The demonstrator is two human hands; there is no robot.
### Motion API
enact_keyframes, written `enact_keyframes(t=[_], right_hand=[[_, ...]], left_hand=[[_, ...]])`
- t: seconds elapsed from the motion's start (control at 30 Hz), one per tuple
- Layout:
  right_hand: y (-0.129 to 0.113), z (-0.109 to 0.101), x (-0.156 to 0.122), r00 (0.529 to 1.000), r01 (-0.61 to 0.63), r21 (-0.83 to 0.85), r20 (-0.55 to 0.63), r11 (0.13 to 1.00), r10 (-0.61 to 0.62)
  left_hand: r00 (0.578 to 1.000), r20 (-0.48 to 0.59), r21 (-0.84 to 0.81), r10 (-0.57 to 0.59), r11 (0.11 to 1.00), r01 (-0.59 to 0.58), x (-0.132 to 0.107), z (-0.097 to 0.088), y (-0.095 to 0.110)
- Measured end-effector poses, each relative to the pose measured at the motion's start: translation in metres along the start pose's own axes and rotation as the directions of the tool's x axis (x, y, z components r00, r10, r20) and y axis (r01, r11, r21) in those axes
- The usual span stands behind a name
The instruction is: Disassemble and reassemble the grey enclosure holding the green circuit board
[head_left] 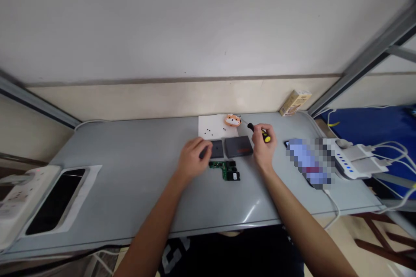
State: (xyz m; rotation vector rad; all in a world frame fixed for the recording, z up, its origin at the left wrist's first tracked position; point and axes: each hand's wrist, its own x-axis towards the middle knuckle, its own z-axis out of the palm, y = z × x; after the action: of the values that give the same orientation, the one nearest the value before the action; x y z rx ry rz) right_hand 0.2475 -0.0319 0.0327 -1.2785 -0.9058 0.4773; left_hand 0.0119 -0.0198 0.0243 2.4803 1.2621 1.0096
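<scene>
My left hand (192, 156) rests on the grey table (130, 160) with its fingers curled onto the left edge of a small dark square cover (217, 149). Beside that cover lies a second dark case half (238, 146) with a red label. A green circuit board (226, 169) sits just in front of both. My right hand (264, 147) is closed around a black and yellow screwdriver (259, 132), its tip pointing back left. Several tiny screws lie on a white paper sheet (214, 126) behind the covers.
An orange animal-shaped object (232, 120) sits on the paper's far edge. A small box (295, 102) leans at the wall. A white charging hub (352, 161) with cables is at the right; a phone (55, 201) and a power strip (19, 194) are at the left.
</scene>
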Motion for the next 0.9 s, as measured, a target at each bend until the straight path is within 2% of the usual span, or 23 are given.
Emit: enact_keyframes(t=[0.1, 0.17, 0.23, 0.3, 0.37, 0.5, 0.6, 0.7, 0.8, 0.83, 0.9], right_hand=[[-0.002, 0.0, 0.001, 0.986, 0.092, -0.036, -0.135, 0.995, -0.096], [-0.004, 0.001, 0.001, 0.976, 0.117, -0.027, -0.182, 0.993, -0.12], [-0.005, 0.001, 0.001, 0.979, 0.101, -0.001, -0.18, 0.995, -0.1], [-0.006, -0.001, 0.001, 0.994, 0.065, 0.026, -0.096, 0.998, -0.062], [-0.008, -0.006, 0.0, 0.998, 0.046, 0.022, 0.036, 0.999, -0.046], [-0.007, -0.025, -0.015, 0.968, 0.082, -0.071, 0.244, 0.994, -0.062], [-0.004, -0.042, -0.037, 0.896, 0.17, -0.079, 0.428, 0.982, -0.121], [-0.002, -0.055, -0.062, 0.745, 0.404, -0.158, 0.628, 0.901, -0.223], [-0.001, -0.058, -0.081, 0.616, 0.581, -0.221, 0.749, 0.784, -0.245], [-0.001, -0.057, -0.086, 0.591, 0.613, -0.236, 0.77, 0.754, -0.24], [0.001, -0.055, -0.092, 0.575, 0.653, -0.272, 0.786, 0.707, -0.228]], left_hand=[[0.98, -0.081, 0.118, -0.181, 0.975, 0.19, 0.001, -0.008, -0.023], [0.961, -0.076, 0.161, -0.268, 0.947, 0.277, 0.001, -0.011, -0.034], [0.947, -0.049, 0.178, -0.319, 0.93, 0.322, 0.0, -0.013, -0.04], [0.943, 0.001, 0.169, -0.333, 0.93, 0.328, -0.001, -0.012, -0.041], [0.947, 0.072, 0.146, -0.314, 0.942, 0.301, -0.002, -0.01, -0.039], [0.948, 0.162, 0.103, -0.272, 0.961, 0.258, -0.003, -0.008, -0.036], [0.946, 0.177, 0.077, -0.271, 0.962, 0.261, -0.004, -0.008, -0.037], [0.943, 0.187, 0.064, -0.276, 0.961, 0.269, -0.005, -0.008, -0.039], [0.939, 0.182, 0.072, -0.291, 0.957, 0.282, -0.005, -0.007, -0.04], [0.937, 0.179, 0.075, -0.3, 0.954, 0.291, -0.005, -0.007, -0.04], [0.932, 0.176, 0.079, -0.318, 0.948, 0.308, -0.005, -0.007, -0.04]])
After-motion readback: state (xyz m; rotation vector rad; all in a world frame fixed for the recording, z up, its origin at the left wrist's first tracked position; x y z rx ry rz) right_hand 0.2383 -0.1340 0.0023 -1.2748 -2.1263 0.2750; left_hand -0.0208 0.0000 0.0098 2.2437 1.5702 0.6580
